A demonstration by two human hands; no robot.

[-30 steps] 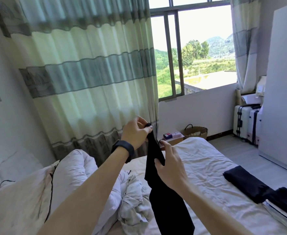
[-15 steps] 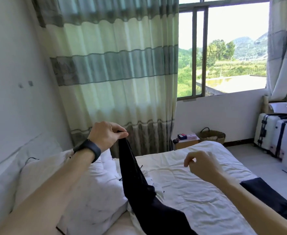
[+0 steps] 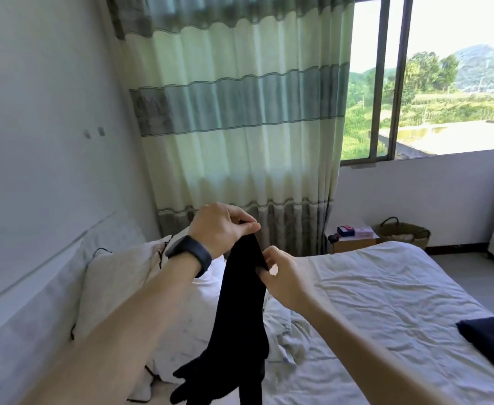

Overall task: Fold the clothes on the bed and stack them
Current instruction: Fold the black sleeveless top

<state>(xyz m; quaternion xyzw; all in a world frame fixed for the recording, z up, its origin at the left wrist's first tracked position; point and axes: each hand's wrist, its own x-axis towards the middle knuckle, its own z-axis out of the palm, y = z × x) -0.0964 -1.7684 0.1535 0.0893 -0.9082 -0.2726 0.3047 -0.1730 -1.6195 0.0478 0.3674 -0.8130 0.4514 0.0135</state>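
Pillows [image 3: 117,287] are propped at the left against the wall. A black garment [image 3: 240,311] is held up over the bed [image 3: 386,302], its top edge pinched between thumb and fingers of the left hand [image 3: 219,229], on whose wrist a dark band [image 3: 188,255] is worn. Just below and to the right, the garment's side is pinched by the right hand [image 3: 283,282]. A crumpled pale cloth [image 3: 286,340] is seen beneath, and a folded dark piece [image 3: 491,334] is laid at the far right.

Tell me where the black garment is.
Centre of the head view: the black garment hangs pinched at its top by the left hand, just below by the right hand, over the bed.
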